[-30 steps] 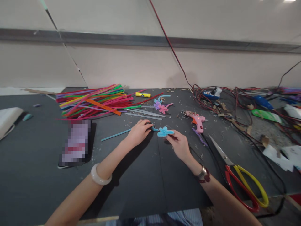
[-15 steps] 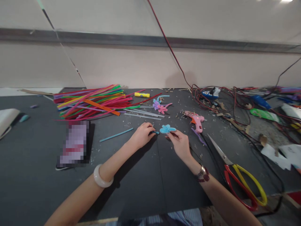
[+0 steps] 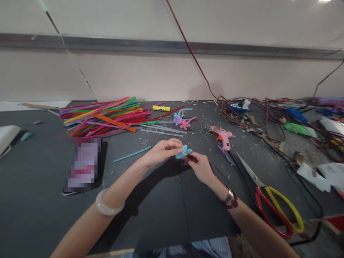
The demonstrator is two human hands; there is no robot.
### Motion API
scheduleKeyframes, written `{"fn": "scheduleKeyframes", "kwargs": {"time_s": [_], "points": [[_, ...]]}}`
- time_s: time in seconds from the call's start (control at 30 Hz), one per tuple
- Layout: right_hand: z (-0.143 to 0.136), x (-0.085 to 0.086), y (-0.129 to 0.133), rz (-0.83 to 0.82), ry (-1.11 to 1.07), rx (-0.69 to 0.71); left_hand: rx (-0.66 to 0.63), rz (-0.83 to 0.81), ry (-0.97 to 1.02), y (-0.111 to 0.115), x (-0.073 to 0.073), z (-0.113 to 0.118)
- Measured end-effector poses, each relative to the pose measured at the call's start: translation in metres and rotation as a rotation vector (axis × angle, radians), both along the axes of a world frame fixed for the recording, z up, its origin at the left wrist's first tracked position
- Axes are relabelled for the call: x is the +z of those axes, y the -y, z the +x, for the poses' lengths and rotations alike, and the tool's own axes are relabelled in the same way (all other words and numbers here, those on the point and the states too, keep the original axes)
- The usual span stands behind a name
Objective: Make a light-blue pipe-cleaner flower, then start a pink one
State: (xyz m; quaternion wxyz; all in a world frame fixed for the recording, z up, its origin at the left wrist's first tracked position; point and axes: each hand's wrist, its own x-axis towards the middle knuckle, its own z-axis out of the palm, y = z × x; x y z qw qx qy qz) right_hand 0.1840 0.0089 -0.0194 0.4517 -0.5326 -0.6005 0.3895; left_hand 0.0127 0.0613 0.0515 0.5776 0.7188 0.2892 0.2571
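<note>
Petals of a small blue flower [image 3: 183, 152] fan out between the person's two hands, held just above the dark surface [image 3: 161, 218] near the middle of the view. The flower is tilted and seen partly from its edge: one petal points up and away, another points right, and the longest spread runs roughly left to right, with a slight rise toward the right. Its back and any stem are hidden by the fingers. The left hand [image 3: 162, 152] is partly closed, its thumb reaching rightward to touch the flower's left side, the fingers curved above; whether it grips firmly I cannot tell. The right hand [image 3: 201, 166] is nearly closed, thumb and forefinger pinching the flower's lower right side. By the left wrist lies a blue pipe cleaner [image 3: 132, 154], sloping from near left to far right. Beyond the hands sit a purple flower [image 3: 177, 120] and a pink flower [image 3: 185, 124], the pink one's stem pointing right. On the right, the pink glue gun [image 3: 223, 137] has its nozzle toward the left, and scissors [image 3: 259, 183] point away and left, handles nearest the person.
</note>
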Motion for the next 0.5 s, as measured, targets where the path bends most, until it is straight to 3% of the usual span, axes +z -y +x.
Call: {"fn": "scheduleKeyframes", "kwargs": {"time_s": [0.1, 0.2, 0.4, 0.5], "points": [[-0.002, -0.003, 0.002, -0.023, -0.021, 0.064, -0.001, -0.039, -0.013, 0.0, -0.01, 0.004], [-0.002, -0.003, 0.003, -0.057, -0.056, 0.087, -0.021, 0.032, -0.051, -0.003, -0.017, 0.002], [-0.003, -0.001, 0.004, -0.066, -0.061, 0.107, 0.045, 0.259, -0.165, -0.003, -0.01, -0.001], [-0.003, -0.001, 0.004, -0.051, -0.042, 0.104, 0.021, 0.256, -0.162, -0.001, -0.008, 0.001]]}}
